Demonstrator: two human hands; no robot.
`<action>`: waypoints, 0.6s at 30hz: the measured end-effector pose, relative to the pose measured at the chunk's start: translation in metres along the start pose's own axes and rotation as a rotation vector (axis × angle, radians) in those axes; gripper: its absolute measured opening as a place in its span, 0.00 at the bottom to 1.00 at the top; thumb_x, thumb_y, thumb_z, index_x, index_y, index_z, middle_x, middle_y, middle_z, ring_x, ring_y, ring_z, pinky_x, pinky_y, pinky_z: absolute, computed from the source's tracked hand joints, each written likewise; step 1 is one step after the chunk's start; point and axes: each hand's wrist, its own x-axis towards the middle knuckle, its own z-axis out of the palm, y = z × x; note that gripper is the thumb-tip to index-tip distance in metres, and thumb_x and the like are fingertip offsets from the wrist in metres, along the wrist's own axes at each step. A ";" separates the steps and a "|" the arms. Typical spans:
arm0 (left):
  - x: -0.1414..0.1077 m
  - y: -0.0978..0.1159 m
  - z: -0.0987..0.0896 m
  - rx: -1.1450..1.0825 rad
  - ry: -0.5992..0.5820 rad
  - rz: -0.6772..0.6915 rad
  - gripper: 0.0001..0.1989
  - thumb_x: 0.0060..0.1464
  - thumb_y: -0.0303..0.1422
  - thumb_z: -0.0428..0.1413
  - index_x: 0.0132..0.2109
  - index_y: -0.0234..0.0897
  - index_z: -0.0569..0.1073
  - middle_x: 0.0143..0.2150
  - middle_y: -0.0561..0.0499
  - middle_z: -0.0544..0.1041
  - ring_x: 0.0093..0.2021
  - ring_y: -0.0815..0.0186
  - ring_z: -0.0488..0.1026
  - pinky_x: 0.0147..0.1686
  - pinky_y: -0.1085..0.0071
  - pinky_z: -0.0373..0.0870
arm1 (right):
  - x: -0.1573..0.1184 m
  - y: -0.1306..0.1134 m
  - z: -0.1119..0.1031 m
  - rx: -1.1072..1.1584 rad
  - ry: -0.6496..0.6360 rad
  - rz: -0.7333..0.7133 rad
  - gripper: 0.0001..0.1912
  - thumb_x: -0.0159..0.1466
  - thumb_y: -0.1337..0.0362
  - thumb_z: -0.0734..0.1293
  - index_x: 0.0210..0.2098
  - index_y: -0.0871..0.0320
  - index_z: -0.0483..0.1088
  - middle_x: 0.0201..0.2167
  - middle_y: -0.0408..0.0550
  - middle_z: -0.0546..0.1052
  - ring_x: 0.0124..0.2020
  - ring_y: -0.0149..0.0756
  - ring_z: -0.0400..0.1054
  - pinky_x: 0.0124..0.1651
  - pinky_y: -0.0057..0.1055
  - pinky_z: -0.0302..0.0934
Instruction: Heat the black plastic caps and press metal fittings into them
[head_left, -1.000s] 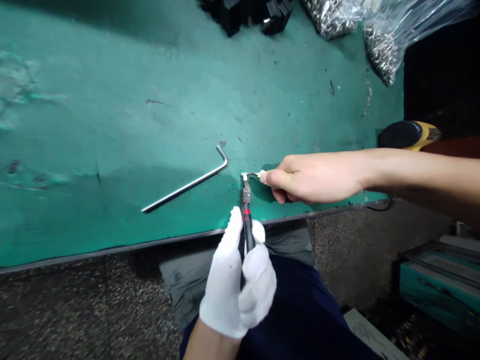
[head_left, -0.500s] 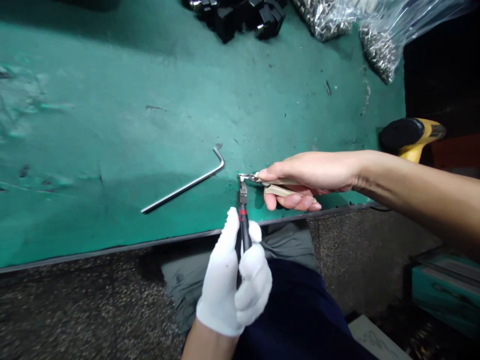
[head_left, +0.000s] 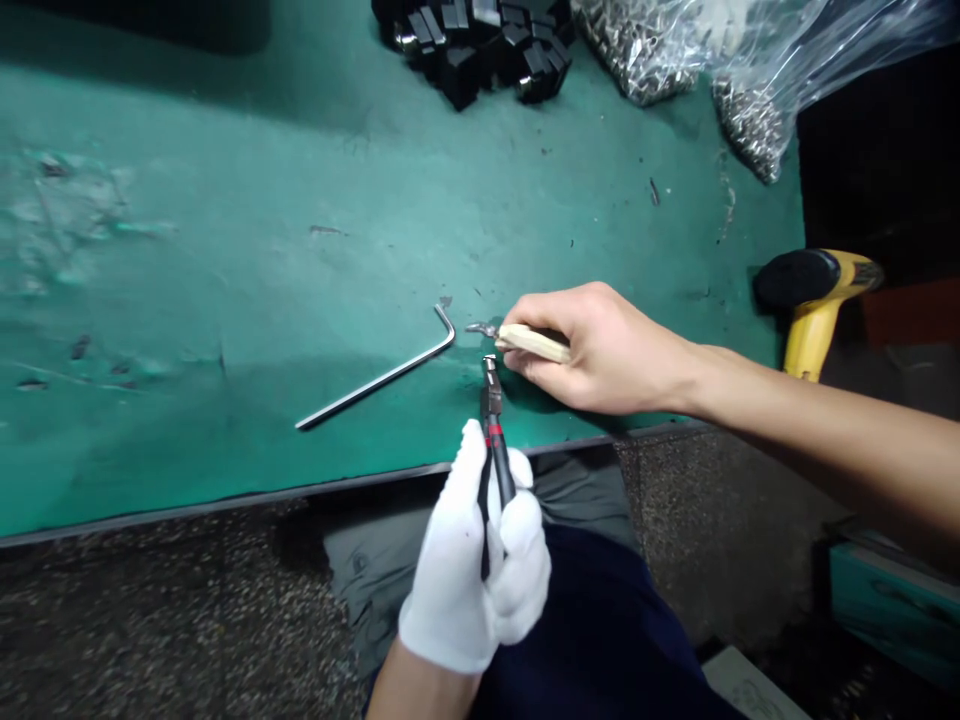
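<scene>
My left hand (head_left: pixel 472 560), in a white glove, grips needle-nose pliers (head_left: pixel 493 430) with black handles and a red band, their jaws pointing up over the green mat (head_left: pixel 225 200). A small bright bit shows at the jaws, too small to identify. My bare right hand (head_left: pixel 600 350) holds a small metal-tipped tool with a beige handle (head_left: pixel 532 343). Its tip sits just above and left of the plier jaws, with a narrow gap between them. Left of both hands, a steel hex key (head_left: pixel 375 385) lies flat on the mat.
Several black blocks (head_left: pixel 472 50) lie at the mat's far edge beside a plastic bag of small metal parts (head_left: pixel 750 125). A yellow and black power tool (head_left: pixel 810 300) stands at the right. A teal box (head_left: pixel 892 610) sits low on the right, beyond the mat's near edge.
My right hand has shifted up and turned, and its tool's tip has separated from the plier jaws. The view has tilted slightly, showing more of the black blocks and yellow tool.
</scene>
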 end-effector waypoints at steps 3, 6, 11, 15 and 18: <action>0.002 -0.003 0.001 0.060 0.107 0.028 0.22 0.63 0.53 0.53 0.37 0.38 0.74 0.13 0.61 0.61 0.08 0.71 0.61 0.08 0.80 0.58 | 0.002 -0.006 -0.001 -0.109 -0.022 0.006 0.08 0.63 0.67 0.66 0.39 0.60 0.76 0.29 0.45 0.76 0.28 0.31 0.63 0.34 0.30 0.49; 0.001 -0.006 0.007 0.109 0.206 0.042 0.22 0.60 0.55 0.55 0.38 0.39 0.73 0.14 0.62 0.62 0.08 0.71 0.60 0.07 0.78 0.55 | 0.005 -0.010 -0.003 -0.186 -0.052 0.029 0.07 0.62 0.66 0.66 0.37 0.59 0.76 0.28 0.44 0.75 0.26 0.31 0.60 0.32 0.30 0.48; -0.001 -0.007 0.015 0.210 0.253 0.036 0.23 0.61 0.56 0.52 0.37 0.40 0.72 0.17 0.59 0.66 0.09 0.70 0.59 0.05 0.74 0.58 | 0.010 -0.010 -0.004 -0.249 -0.065 0.033 0.06 0.62 0.64 0.65 0.34 0.58 0.74 0.25 0.44 0.73 0.24 0.30 0.56 0.30 0.31 0.45; 0.001 -0.005 0.018 0.250 0.240 0.042 0.24 0.63 0.56 0.49 0.36 0.39 0.71 0.17 0.58 0.67 0.10 0.68 0.62 0.06 0.74 0.59 | 0.013 -0.013 -0.006 -0.311 -0.094 0.036 0.07 0.62 0.64 0.65 0.34 0.58 0.75 0.26 0.45 0.74 0.24 0.31 0.58 0.30 0.32 0.45; 0.003 -0.005 0.021 0.307 0.224 0.066 0.27 0.65 0.55 0.45 0.35 0.36 0.71 0.20 0.55 0.70 0.11 0.67 0.65 0.07 0.73 0.60 | 0.015 -0.015 -0.007 -0.388 -0.128 0.021 0.08 0.63 0.63 0.65 0.35 0.59 0.74 0.28 0.47 0.76 0.25 0.32 0.60 0.30 0.33 0.43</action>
